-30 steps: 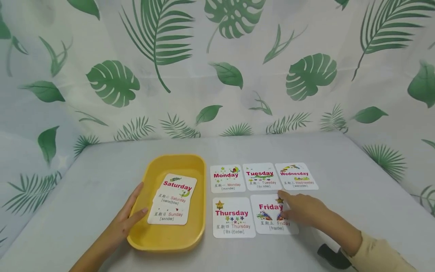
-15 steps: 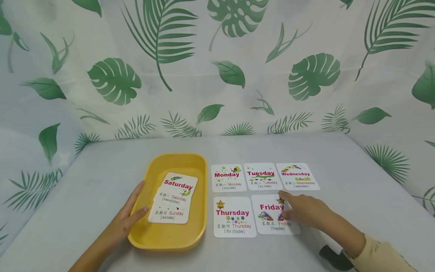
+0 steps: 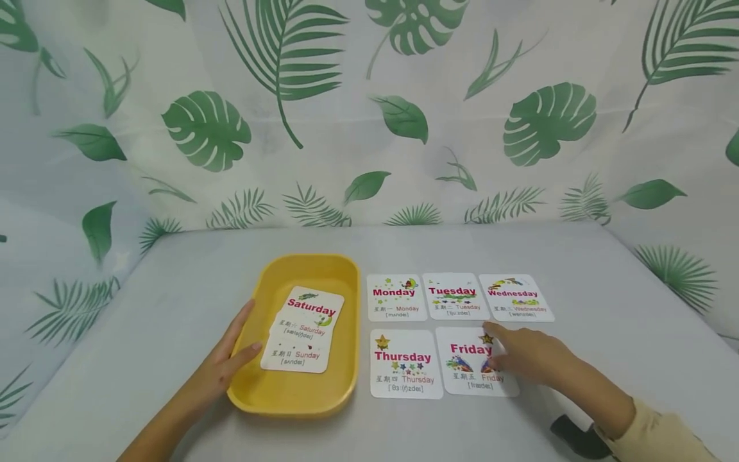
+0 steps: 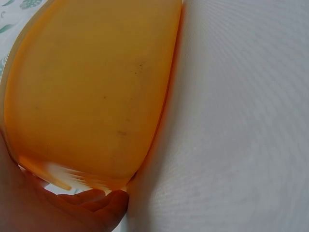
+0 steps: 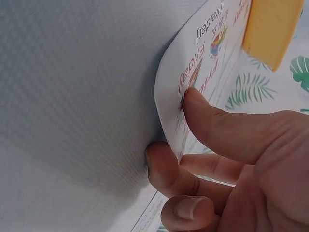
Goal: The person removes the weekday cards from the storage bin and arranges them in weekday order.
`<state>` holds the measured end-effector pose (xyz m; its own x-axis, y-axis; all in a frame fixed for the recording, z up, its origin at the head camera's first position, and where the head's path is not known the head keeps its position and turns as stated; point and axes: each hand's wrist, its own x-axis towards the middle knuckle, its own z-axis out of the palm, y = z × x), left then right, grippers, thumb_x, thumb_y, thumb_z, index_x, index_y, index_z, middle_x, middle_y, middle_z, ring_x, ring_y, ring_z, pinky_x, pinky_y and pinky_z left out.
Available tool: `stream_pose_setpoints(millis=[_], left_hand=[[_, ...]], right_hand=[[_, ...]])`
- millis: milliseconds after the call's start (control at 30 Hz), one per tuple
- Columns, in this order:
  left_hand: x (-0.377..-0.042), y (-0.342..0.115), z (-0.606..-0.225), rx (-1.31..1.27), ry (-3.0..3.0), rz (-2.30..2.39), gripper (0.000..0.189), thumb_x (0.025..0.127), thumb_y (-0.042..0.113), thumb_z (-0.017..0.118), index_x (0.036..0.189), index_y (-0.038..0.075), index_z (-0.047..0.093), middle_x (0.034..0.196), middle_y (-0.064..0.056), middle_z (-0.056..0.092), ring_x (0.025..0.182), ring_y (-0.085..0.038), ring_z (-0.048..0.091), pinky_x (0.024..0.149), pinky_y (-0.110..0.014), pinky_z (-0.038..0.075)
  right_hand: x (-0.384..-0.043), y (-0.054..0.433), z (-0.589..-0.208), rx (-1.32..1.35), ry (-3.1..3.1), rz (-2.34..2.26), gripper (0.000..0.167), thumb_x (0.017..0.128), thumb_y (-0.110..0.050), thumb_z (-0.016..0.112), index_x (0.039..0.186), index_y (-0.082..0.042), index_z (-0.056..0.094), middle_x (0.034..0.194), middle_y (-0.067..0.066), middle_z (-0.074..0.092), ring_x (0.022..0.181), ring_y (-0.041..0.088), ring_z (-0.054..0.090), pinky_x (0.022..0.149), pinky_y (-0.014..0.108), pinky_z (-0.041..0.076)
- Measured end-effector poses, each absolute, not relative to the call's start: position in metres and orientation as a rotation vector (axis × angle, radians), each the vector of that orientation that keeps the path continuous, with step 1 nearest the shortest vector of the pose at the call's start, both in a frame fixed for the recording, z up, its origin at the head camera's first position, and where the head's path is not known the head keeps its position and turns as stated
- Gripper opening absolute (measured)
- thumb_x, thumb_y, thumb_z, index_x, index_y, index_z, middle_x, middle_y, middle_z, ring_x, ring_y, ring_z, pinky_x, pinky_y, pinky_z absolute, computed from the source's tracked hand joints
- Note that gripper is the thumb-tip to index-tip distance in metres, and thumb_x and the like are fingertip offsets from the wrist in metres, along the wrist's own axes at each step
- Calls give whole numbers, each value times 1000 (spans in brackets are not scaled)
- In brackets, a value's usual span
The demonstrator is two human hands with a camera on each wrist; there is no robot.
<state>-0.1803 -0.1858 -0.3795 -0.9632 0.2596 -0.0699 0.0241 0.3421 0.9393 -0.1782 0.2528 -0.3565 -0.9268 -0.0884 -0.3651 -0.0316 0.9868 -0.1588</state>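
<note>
My left hand (image 3: 222, 362) holds the left side of a yellow plastic tray (image 3: 353, 346), thumb over the rim and fingers along the outer wall. Inside the tray a Saturday card (image 3: 312, 314) overlaps a Sunday card (image 3: 297, 356). On the table, my right hand (image 3: 531, 353) pinches the right edge of the Friday card (image 3: 470, 362). In the right wrist view the thumb (image 5: 217, 123) presses on the card's printed face, with other fingers at its edge. The Thursday card (image 3: 404, 369) lies just left of Friday.
Behind these, Monday (image 3: 396, 298), Tuesday (image 3: 455, 296) and Wednesday (image 3: 516, 298) cards lie in a row. The pale grey tabletop (image 3: 462, 430) runs back to a leaf-printed curtain (image 3: 450, 128). A dark band (image 3: 577, 439) sits near the right wrist, below a beige sleeve (image 3: 652, 433).
The whole head view has shifted, so the scene sits slightly further right and higher. Both hands, the tray and the cards keep their places relative to one another.
</note>
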Motion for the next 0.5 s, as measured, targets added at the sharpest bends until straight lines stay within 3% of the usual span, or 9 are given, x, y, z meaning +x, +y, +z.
stream_pose_setpoints(millis=[500], left_hand=[[-180,-184,-379,269,2419,1678,68,93,24,47,148,26,6,155,-7,-2,141,-33,-5,107,-62,-1]], right_hand=[[-182,247,-355,-195,2774,-147,59,75,-25,71,129,-16,48,82,2,61,62,17,46,51,28,33]])
